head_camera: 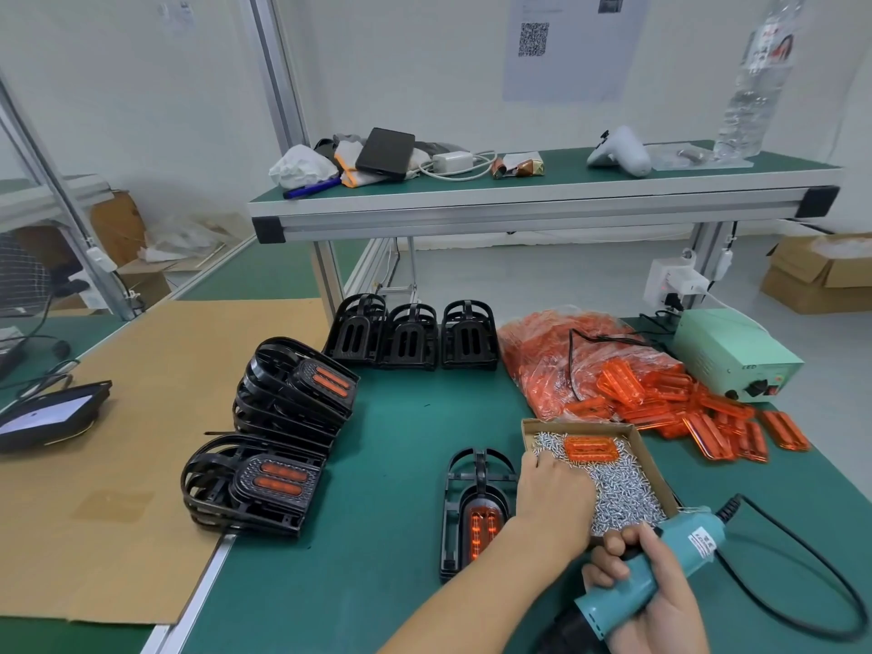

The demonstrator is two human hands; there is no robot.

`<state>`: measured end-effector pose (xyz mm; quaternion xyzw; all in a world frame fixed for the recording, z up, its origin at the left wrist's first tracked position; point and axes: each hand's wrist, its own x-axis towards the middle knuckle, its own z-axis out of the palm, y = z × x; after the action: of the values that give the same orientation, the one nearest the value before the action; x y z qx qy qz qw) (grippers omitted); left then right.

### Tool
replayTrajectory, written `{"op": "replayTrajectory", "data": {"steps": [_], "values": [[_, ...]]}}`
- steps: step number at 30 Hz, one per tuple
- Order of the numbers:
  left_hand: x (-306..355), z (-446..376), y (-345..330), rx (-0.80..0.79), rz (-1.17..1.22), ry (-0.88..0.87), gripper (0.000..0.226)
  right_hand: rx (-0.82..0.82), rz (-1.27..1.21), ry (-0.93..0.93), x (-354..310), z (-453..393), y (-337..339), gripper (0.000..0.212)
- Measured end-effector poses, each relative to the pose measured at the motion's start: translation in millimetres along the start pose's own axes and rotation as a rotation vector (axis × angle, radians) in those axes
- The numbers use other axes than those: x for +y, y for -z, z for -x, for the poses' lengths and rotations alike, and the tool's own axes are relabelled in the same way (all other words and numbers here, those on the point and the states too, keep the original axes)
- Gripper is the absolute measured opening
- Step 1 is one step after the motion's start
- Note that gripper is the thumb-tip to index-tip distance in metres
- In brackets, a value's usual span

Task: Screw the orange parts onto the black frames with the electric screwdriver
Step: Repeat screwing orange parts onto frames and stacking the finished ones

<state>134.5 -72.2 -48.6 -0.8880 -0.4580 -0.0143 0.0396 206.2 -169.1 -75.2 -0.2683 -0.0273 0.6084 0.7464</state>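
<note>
Green workbench: left hand reaches into the screw box, its fingers hidden.
Right hand grips the screwdriver; a fumbled screw could roll away.

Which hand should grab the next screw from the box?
Left. The left hand already reaches into the cardboard box of screws, while the right hand grips the electric screwdriver.
</note>
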Motion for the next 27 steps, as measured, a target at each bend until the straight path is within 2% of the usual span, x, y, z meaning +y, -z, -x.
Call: {"op": "replayTrajectory", "data": {"steps": [4,7,14,19,22,27], "values": [[-2,0,1,0.023,0.034,0.019,0.02,-0.005,-0.002,-0.004,-1,-1,2,0.028],[-2,-1,8,-0.005,0.037,0.025,0.011,-0.006,-0.008,-0.005,0,-1,2,0.027],[2,-5,12,-0.054,0.015,0.036,0.018,0.002,-0.012,-0.005,0,1,-1,0.027],[-3,0,1,0.006,0.083,0.032,0.005,0.012,-0.005,0.006,0,3,-2,0.025],[-5,4,0,0.082,0.219,0.036,0.004,0.023,0.0,0.013,0,3,-1,0.022],[-15,18,11,0.144,0.723,0.121,0.009,0.019,0.001,0.019,1,2,-1,0.023]]}}
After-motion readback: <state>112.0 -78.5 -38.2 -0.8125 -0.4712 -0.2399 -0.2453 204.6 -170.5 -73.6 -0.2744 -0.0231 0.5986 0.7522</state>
